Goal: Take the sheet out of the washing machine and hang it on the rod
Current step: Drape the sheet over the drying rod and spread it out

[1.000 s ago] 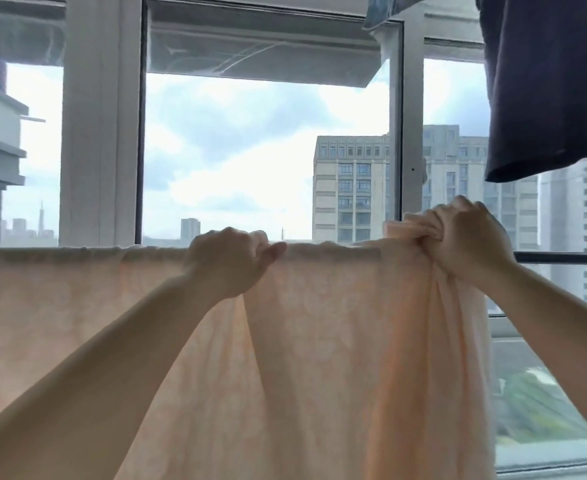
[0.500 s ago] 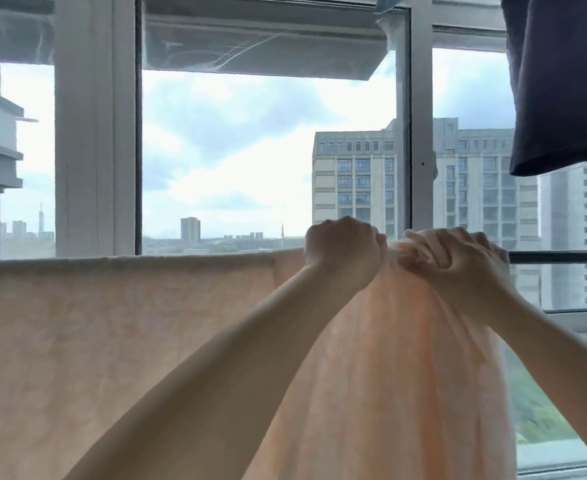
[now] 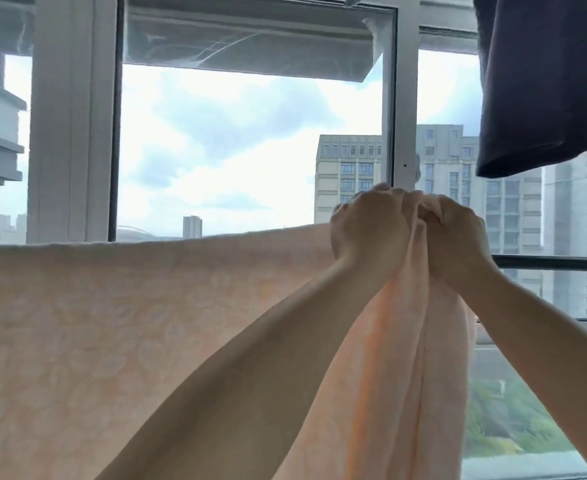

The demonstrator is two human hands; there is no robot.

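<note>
A pale peach sheet [image 3: 119,323] with a faint flower pattern hangs across the left and middle of the view, draped over a horizontal rod. The bare grey end of the rod [image 3: 555,263] shows at the right. My left hand [image 3: 368,230] grips the sheet's top edge in a fist. My right hand [image 3: 455,237] grips the bunched fabric right beside it, the two hands almost touching. Both hands lift the top edge above the rod line there. Below them the sheet falls in thick folds. The washing machine is out of view.
A dark navy garment [image 3: 545,81] hangs at the upper right, above the rod. Behind the sheet stand white window frames [image 3: 67,133] and glass, with buildings and cloudy sky outside.
My left hand has slid right along the sheet's top edge until it meets my right hand. Both hands have risen a little, lifting the bunched fabric.
</note>
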